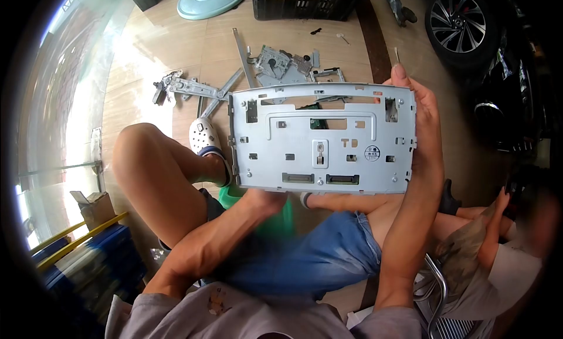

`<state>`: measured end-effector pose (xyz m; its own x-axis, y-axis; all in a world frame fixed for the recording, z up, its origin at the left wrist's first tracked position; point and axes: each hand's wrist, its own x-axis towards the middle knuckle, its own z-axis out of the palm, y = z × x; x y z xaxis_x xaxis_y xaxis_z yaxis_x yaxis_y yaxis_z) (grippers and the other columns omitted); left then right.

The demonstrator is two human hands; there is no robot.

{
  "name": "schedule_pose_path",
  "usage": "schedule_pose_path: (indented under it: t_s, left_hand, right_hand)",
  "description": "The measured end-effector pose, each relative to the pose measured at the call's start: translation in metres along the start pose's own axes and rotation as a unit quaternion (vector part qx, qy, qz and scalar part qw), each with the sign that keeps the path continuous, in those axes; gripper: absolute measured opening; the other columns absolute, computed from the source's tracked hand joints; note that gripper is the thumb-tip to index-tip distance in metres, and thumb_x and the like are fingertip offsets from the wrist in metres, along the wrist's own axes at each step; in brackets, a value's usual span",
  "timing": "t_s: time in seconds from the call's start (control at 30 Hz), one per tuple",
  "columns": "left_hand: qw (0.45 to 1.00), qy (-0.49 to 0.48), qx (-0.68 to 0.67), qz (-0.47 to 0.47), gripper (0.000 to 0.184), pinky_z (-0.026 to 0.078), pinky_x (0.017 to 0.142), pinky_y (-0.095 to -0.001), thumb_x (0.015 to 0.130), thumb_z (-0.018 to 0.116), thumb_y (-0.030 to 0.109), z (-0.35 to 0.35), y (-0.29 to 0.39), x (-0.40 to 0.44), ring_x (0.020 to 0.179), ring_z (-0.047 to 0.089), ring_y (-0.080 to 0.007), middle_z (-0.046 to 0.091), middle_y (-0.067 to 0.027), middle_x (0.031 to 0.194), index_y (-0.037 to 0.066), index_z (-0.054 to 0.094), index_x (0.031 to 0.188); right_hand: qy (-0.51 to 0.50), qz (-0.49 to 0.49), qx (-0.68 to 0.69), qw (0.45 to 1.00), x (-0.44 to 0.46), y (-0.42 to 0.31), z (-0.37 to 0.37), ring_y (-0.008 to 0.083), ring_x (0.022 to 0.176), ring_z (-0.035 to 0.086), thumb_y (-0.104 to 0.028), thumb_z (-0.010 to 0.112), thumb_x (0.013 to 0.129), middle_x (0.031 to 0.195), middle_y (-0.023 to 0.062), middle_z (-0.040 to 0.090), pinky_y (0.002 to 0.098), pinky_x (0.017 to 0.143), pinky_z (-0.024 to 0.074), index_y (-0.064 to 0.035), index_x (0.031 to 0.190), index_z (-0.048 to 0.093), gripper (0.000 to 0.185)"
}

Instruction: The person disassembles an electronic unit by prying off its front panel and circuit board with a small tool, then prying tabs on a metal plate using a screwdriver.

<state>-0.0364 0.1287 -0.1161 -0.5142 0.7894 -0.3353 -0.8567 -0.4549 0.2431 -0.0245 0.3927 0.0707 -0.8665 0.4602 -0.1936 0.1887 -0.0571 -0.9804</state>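
A pale grey metal panel (293, 145) with slots, cut-outs and two black connectors along its lower edge faces me above my lap. My right hand (416, 98) grips its right edge, thumb up at the top corner and most fingers behind it. At the lower left edge is my left hand (267, 203), blurred and partly covered by the panel, its fingers hidden. Through the cut-outs a bit of green circuit board (318, 119) shows. Below the panel, between my legs, is a green container (275, 221).
Metal brackets (193, 88) and dismantled parts with a circuit board (272, 62) lie on the floor ahead. Beyond are a black crate (305, 3) and a light blue round base (211, 2). A car wheel (458, 22) stands at upper right; another person (498, 245) sits at right.
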Motion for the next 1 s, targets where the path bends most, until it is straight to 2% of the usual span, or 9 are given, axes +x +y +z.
schedule_pose_path:
  t_s: [0.33, 0.43, 0.5, 0.6, 0.63, 0.7, 0.73, 0.83, 1.0]
  left_hand:
    - [0.988, 0.139, 0.055, 0.031, 0.055, 0.037, 0.113, -0.0458, 0.103, 0.052, 0.051, 0.029, 0.018, 0.002, 0.133, 0.05, -0.022, 0.057, -0.0037, 0.143, 0.012, 0.054, 0.142]
    - [0.97, 0.219, 0.097, 0.041, 0.061, 0.046, 0.107, -0.0474, 0.102, 0.049, 0.059, 0.067, 0.033, 0.008, 0.125, 0.059, -0.0248, 0.062, -0.0053, 0.138, 0.015, 0.055, 0.144]
    - [0.982, 0.158, 0.091, 0.04, 0.061, 0.055, 0.102, -0.0487, 0.104, 0.047, 0.057, 0.056, 0.045, 0.016, 0.121, 0.063, -0.0279, 0.063, -0.0087, 0.137, 0.012, 0.054, 0.145]
    - [0.988, 0.126, 0.079, 0.052, 0.059, 0.057, 0.099, -0.049, 0.103, 0.05, 0.056, 0.052, 0.055, 0.015, 0.123, 0.062, -0.0275, 0.063, -0.0084, 0.136, 0.013, 0.055, 0.143]
    - [0.991, 0.107, 0.067, 0.053, 0.058, 0.057, 0.099, -0.0496, 0.103, 0.051, 0.055, 0.05, 0.057, 0.012, 0.123, 0.062, -0.0275, 0.063, -0.0083, 0.136, 0.013, 0.056, 0.142]
    - [0.988, 0.098, 0.091, 0.073, 0.059, 0.057, 0.1, -0.052, 0.101, 0.055, 0.055, 0.056, 0.053, 0.007, 0.127, 0.059, -0.0281, 0.061, -0.0095, 0.139, 0.013, 0.055, 0.143]
    - [0.985, 0.108, 0.104, 0.084, 0.06, 0.056, 0.101, -0.0529, 0.101, 0.055, 0.054, 0.056, 0.053, 0.003, 0.128, 0.058, -0.0291, 0.06, -0.0103, 0.14, 0.013, 0.054, 0.144]
    - [0.985, 0.08, 0.105, 0.112, 0.061, 0.054, 0.104, -0.0529, 0.102, 0.055, 0.052, 0.045, 0.057, -0.002, 0.131, 0.056, -0.0323, 0.057, -0.0131, 0.144, 0.011, 0.052, 0.147]
    - [0.987, 0.015, 0.108, 0.12, 0.058, 0.054, 0.104, -0.0487, 0.104, 0.051, 0.044, 0.039, 0.084, -0.013, 0.129, 0.059, -0.0312, 0.059, -0.0157, 0.142, 0.005, 0.05, 0.147]
  right_hand:
    - [0.105, 0.031, -0.047, 0.993, 0.012, 0.007, 0.007, 0.0089, 0.065, 0.066, -0.064, 0.058, 0.099, 0.079, 0.0042, 0.071, 0.0206, 0.06, 0.0533, -0.0029, 0.094, 0.07, 0.063]
    - [0.046, 0.037, 0.11, 0.992, -0.001, -0.022, 0.038, 0.0109, 0.065, 0.065, -0.06, 0.065, 0.096, 0.077, 0.0046, 0.071, 0.0231, 0.06, 0.0515, -0.0014, 0.093, 0.073, 0.059]
    - [-0.006, 0.025, 0.074, 0.997, -0.003, -0.021, 0.035, 0.0125, 0.07, 0.067, -0.051, 0.072, 0.093, 0.079, 0.0073, 0.072, 0.0236, 0.064, 0.0514, 0.0002, 0.096, 0.074, 0.051]
    - [-0.052, 0.06, -0.103, 0.992, 0.011, -0.026, 0.027, 0.0133, 0.079, 0.069, -0.033, 0.077, 0.093, 0.086, 0.0117, 0.074, 0.0233, 0.07, 0.051, 0.0024, 0.1, 0.076, 0.036]
    - [-0.023, 0.122, -0.105, 0.987, 0.007, -0.051, 0.047, 0.0125, 0.076, 0.067, -0.028, 0.074, 0.094, 0.085, 0.0111, 0.073, 0.0235, 0.068, 0.0495, 0.0024, 0.096, 0.076, 0.03]
    - [-0.059, 0.127, -0.04, 0.989, -0.003, -0.057, 0.041, 0.0119, 0.073, 0.064, -0.021, 0.071, 0.095, 0.083, 0.0099, 0.072, 0.0249, 0.066, 0.0477, 0.0028, 0.092, 0.075, 0.025]
    - [-0.123, 0.074, 0.028, 0.989, -0.006, -0.043, 0.026, 0.0122, 0.072, 0.063, -0.019, 0.07, 0.095, 0.082, 0.0094, 0.071, 0.0259, 0.065, 0.0473, 0.0031, 0.091, 0.075, 0.023]
    - [-0.14, -0.051, 0.047, 0.988, -0.023, -0.034, 0.015, 0.0139, 0.071, 0.061, -0.017, 0.069, 0.093, 0.081, 0.0091, 0.071, 0.0304, 0.067, 0.0481, 0.0044, 0.089, 0.074, 0.022]
    - [-0.153, -0.109, -0.01, 0.982, -0.024, -0.052, 0.009, 0.0133, 0.066, 0.053, -0.019, 0.069, 0.091, 0.073, 0.0056, 0.062, 0.0315, 0.063, 0.0432, 0.0026, 0.077, 0.068, 0.026]
